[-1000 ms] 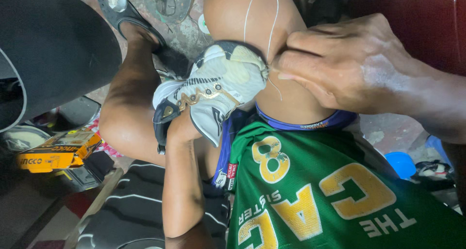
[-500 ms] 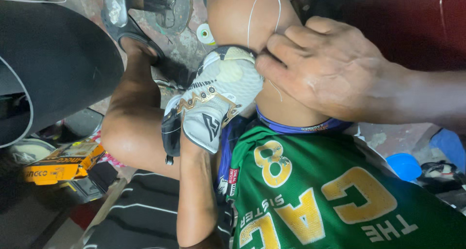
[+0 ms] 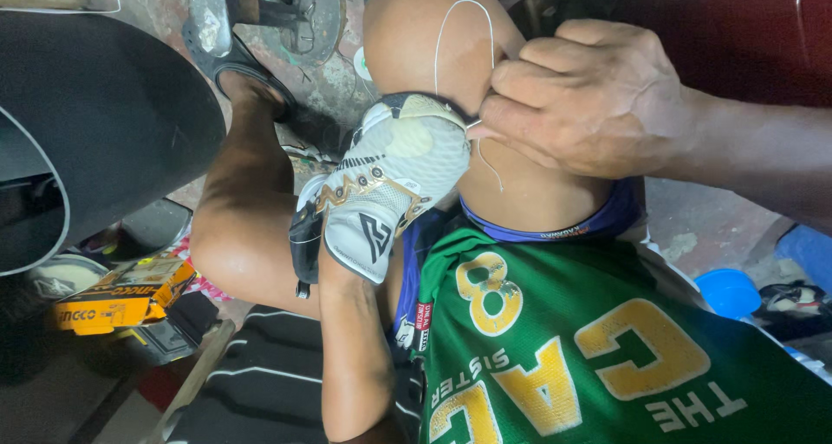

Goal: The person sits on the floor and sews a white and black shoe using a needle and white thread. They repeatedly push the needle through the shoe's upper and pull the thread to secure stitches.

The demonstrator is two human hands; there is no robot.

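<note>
Right hand (image 3: pixel 598 102) is seen at two o'clock, fingers bunched and pinching a white thread (image 3: pixel 464 28) against the sneaker (image 3: pixel 390 180) at centre. Left hand is hidden inside the sneaker, so its state cannot be told. The thread loops over the knee (image 3: pixel 416 37) at twelve o'clock. A yellow box (image 3: pixel 121 292) lies at eight o'clock

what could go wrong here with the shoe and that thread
The white thread loops loosely over the bare knee, so it could snag or tangle as the right hand pulls. The white sneaker is only wedged between the knees; it might slip. The left hand is hidden behind the sneaker, so fingers near the stitching may get pricked.
</note>
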